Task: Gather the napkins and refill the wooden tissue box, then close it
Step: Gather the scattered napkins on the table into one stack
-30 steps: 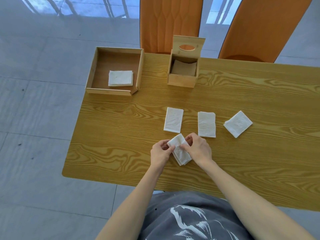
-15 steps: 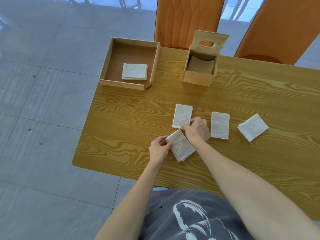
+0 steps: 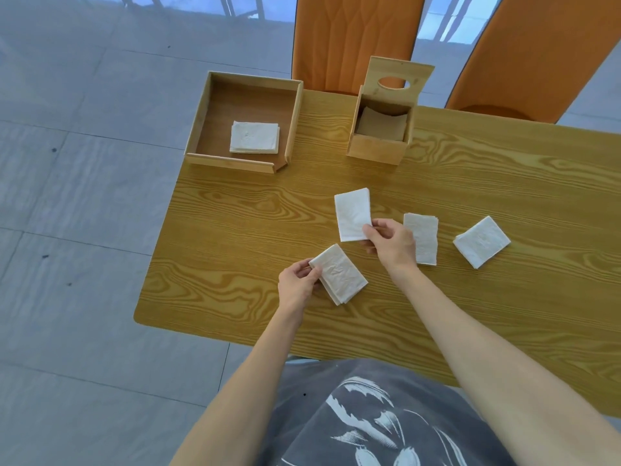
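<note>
My left hand (image 3: 297, 285) grips a small stack of folded white napkins (image 3: 339, 273) by its left end, just above the table. My right hand (image 3: 391, 242) pinches the near right corner of another folded napkin (image 3: 351, 213) lying on the table. Two more napkins lie to the right, one (image 3: 422, 235) partly behind my right hand and one (image 3: 481, 241) further right. The wooden tissue box (image 3: 378, 150) stands at the back with its lid (image 3: 398, 83) swung up, open, and brownish paper inside.
A shallow wooden tray (image 3: 292, 126) at the back left corner holds a stack of white napkins (image 3: 254, 136). Two orange chairs, one (image 3: 356, 38) behind the box and one (image 3: 534, 58) to the right, stand behind the wooden table (image 3: 235, 230). The table's left edge drops to a tiled floor.
My right hand let go of the stack in front of me and reached forward to the left napkin on the table, taking its corner. My left hand keeps the stack.
</note>
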A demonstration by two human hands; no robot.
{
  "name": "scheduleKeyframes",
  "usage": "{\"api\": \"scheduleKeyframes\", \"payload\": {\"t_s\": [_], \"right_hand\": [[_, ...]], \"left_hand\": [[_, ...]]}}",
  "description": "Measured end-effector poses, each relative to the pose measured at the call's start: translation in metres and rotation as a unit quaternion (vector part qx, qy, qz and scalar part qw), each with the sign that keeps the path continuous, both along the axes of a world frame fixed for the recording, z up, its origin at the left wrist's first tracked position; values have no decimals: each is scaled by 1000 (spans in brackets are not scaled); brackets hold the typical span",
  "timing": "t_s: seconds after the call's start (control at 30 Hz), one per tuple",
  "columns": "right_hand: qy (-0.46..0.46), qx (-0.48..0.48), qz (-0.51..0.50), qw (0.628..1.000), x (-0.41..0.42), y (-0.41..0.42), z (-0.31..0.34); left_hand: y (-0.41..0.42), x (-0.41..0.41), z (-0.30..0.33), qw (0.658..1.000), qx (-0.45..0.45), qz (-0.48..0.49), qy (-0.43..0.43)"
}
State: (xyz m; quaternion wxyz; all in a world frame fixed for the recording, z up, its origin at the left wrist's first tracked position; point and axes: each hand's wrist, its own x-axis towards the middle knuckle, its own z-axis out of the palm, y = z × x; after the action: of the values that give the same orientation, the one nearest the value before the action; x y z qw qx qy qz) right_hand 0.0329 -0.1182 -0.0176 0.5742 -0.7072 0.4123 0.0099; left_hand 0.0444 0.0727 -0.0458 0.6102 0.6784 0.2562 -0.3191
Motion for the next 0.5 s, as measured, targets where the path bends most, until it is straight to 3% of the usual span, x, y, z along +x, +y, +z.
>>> {"api": "scheduleKeyframes", "payload": {"t_s": [0.17,0.5], "right_hand": [[5,140,102,985,-31,-5,4],[50,138,141,979,-56,5,-14]], "left_hand": [[-2,5,6,1000,-11,-4,0],[-2,0,13,1000,-7,2,-3]]}}
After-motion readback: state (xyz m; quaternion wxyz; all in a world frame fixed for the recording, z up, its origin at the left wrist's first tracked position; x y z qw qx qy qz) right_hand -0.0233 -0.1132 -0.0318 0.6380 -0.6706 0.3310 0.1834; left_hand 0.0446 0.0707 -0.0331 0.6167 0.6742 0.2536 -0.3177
